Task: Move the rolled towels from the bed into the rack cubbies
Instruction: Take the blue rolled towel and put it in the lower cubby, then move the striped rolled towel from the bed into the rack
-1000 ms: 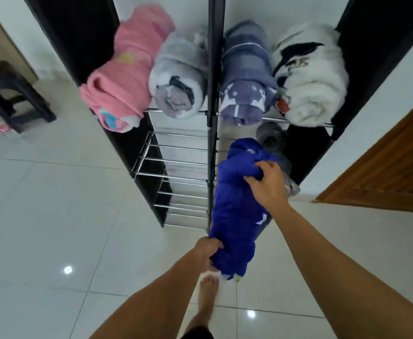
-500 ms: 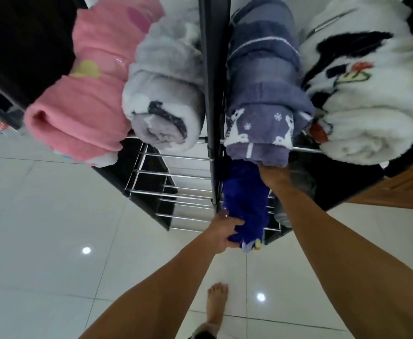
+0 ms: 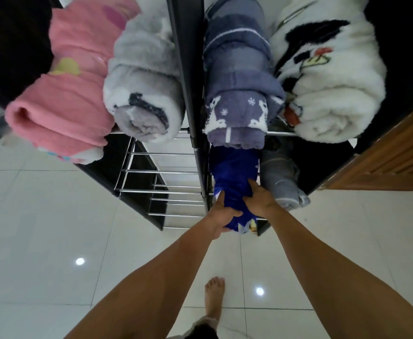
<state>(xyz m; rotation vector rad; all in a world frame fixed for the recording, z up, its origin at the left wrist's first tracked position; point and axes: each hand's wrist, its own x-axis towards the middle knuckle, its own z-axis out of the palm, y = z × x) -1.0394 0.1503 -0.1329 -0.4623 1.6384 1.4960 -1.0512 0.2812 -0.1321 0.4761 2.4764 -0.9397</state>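
Nearest the camera, both forearms reached forward over the tiled floor (image 3: 41, 216) toward the rack (image 3: 184, 69). The left hand (image 3: 221, 217) was closed around the near end of a blue rolled towel (image 3: 233, 174), and the right hand (image 3: 259, 199) was clamped on its upper side just beyond. The towel lay mostly inside the lower right cubby, its near end sticking out past the front rail, with a grey roll (image 3: 280, 179) just beside it on the right.

On the shelf above, four rolls were already stowed: a pink roll (image 3: 66, 99) and a pale grey roll (image 3: 144, 81) left of the centre post, a purple striped roll (image 3: 237, 81) and a white fluffy roll (image 3: 330, 81) to its right.

By my reading, five towels were in place and the sixth was nearly seated, needing only a last push and release. The lower left cubby (image 3: 161, 182) showed bare wire rails, so room remained. The bed was out of view, so how many towels were left could not be told.
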